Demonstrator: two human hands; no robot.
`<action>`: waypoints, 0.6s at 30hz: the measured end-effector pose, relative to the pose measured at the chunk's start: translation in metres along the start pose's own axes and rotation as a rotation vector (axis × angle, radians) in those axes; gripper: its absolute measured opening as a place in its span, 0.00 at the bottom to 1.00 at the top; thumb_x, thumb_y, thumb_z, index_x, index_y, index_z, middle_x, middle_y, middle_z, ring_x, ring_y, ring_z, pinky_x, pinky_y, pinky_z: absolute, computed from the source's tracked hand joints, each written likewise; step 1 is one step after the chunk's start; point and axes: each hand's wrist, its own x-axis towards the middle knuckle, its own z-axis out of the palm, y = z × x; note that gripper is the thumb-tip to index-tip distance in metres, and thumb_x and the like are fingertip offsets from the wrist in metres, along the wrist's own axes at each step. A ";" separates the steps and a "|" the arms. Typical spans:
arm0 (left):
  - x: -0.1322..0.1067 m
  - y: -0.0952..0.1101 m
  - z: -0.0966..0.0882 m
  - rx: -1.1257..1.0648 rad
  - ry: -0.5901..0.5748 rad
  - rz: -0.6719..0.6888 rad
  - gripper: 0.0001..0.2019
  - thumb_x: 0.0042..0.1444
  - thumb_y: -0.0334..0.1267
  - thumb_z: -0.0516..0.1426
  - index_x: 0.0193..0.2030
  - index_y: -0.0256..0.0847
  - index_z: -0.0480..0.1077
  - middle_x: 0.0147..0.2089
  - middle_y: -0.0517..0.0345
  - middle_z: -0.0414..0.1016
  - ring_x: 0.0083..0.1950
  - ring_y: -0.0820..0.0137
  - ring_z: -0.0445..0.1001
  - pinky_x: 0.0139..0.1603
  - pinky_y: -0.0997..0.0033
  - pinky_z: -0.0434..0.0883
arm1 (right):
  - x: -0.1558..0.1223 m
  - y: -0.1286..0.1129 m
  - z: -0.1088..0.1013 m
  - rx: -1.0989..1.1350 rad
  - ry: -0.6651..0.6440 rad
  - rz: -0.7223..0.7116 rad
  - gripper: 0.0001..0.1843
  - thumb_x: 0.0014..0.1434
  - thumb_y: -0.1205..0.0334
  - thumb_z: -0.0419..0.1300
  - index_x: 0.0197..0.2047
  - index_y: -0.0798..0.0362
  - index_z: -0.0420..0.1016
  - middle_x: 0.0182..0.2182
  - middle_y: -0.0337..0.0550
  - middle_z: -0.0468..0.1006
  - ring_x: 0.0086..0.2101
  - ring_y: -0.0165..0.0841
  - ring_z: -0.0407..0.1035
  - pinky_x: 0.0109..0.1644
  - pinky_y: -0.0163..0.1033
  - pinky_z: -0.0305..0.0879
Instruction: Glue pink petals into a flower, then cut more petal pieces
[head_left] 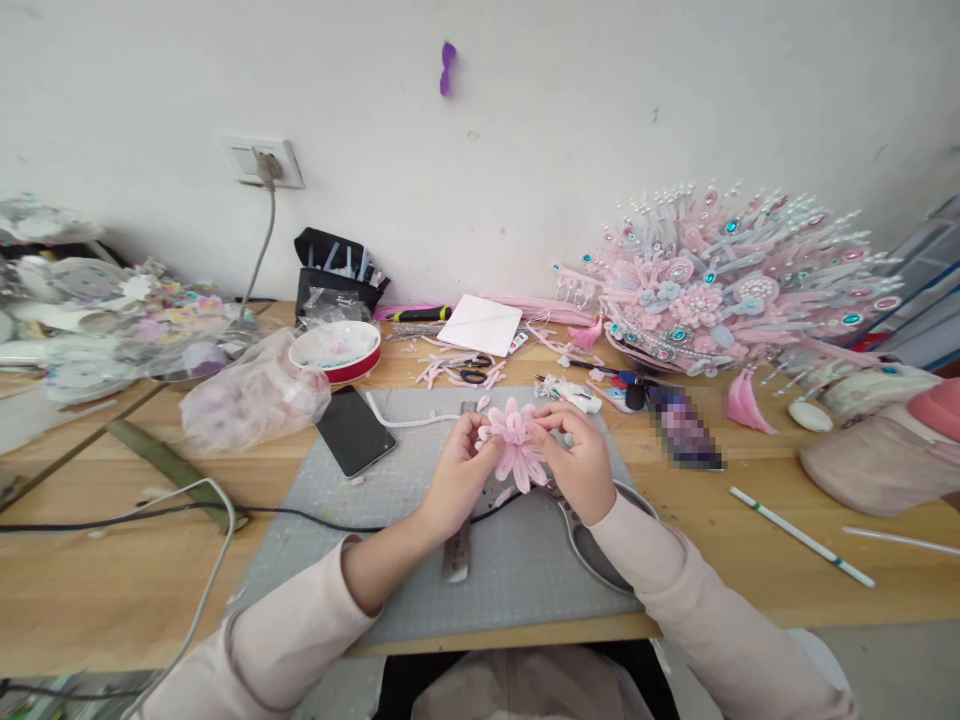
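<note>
Between my two hands is a pink fuzzy flower (517,450) with several looped petals, like pipe-cleaner work. My left hand (461,470) pinches its petals from the left, thumb and fingers closed. On the other side, my right hand (576,452) grips petals with thumb and forefinger. The flower is held above a grey cutting mat (337,585). A metal ruler (456,555) lies below my left hand, partly hidden. Under my right wrist sits a round grey metal tray (600,555), largely covered by the arm. Small pink scraps lie around the flower.
Black-handled scissors (474,376) lie behind among pink offcuts. A dark phone (355,432) rests at the mat's left, another phone (684,425) at right. A large beaded pink headdress (720,285) stands back right. A black cable (300,513) crosses the mat. A red-rimmed tub (352,369) stands back left.
</note>
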 end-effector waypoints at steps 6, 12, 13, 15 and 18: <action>0.000 0.001 0.000 -0.008 -0.009 -0.007 0.12 0.45 0.41 0.57 0.32 0.40 0.59 0.26 0.67 0.62 0.25 0.79 0.60 0.28 0.78 0.59 | 0.000 0.001 0.000 -0.008 -0.009 -0.015 0.06 0.53 0.66 0.57 0.25 0.52 0.68 0.31 0.42 0.73 0.35 0.33 0.68 0.45 0.42 0.63; 0.000 0.001 0.000 -0.012 -0.002 -0.007 0.11 0.45 0.40 0.57 0.32 0.40 0.59 0.26 0.67 0.62 0.25 0.79 0.60 0.28 0.78 0.59 | 0.000 0.001 0.000 -0.017 -0.009 -0.012 0.06 0.53 0.65 0.58 0.25 0.51 0.68 0.30 0.42 0.73 0.35 0.33 0.68 0.44 0.42 0.63; 0.000 0.000 0.000 -0.012 -0.001 -0.007 0.11 0.45 0.40 0.57 0.32 0.40 0.59 0.26 0.67 0.62 0.25 0.79 0.60 0.28 0.78 0.60 | 0.000 0.001 0.000 -0.017 -0.007 -0.013 0.06 0.53 0.65 0.58 0.25 0.51 0.68 0.30 0.42 0.73 0.35 0.33 0.68 0.44 0.42 0.63; 0.000 0.000 0.000 -0.012 -0.001 -0.006 0.11 0.45 0.40 0.57 0.32 0.40 0.59 0.26 0.67 0.62 0.25 0.78 0.60 0.28 0.78 0.60 | 0.000 0.001 0.001 -0.020 -0.006 -0.013 0.06 0.53 0.65 0.58 0.25 0.51 0.68 0.30 0.42 0.73 0.35 0.33 0.68 0.44 0.42 0.63; 0.001 -0.002 -0.001 -0.014 -0.003 -0.007 0.11 0.45 0.40 0.57 0.32 0.40 0.59 0.26 0.66 0.62 0.25 0.78 0.60 0.27 0.78 0.59 | 0.000 0.001 0.001 -0.025 -0.012 -0.014 0.06 0.53 0.64 0.57 0.25 0.51 0.68 0.30 0.42 0.73 0.35 0.33 0.68 0.43 0.42 0.63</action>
